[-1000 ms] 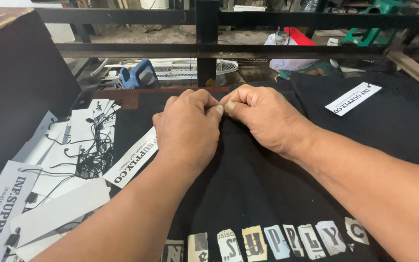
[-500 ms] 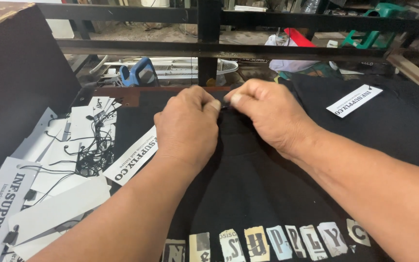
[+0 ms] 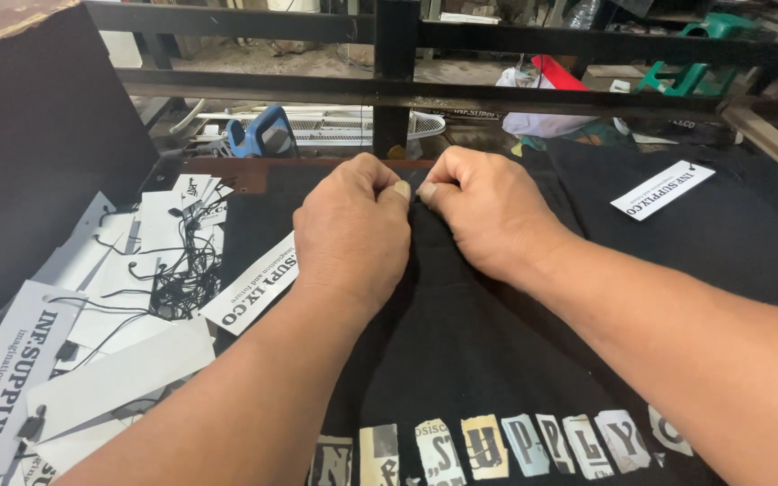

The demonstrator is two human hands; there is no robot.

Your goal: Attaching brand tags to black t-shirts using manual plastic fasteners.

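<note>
Hands, left hand [image 3: 353, 229] and right hand [image 3: 488, 211], pinch black shirt [image 3: 470, 342] collar.

You are holding your left hand [image 3: 353, 229] and right hand [image 3: 488, 211] knuckles-up, fists curled, thumbs nearly touching each other. Both forearms are reaching in from the near edge, converging toward the middle.

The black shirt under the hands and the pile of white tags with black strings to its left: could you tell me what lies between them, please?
In the head view, one white tag lies there, slanted, overlapping the edge of the black shirt beside the left hand.
</note>
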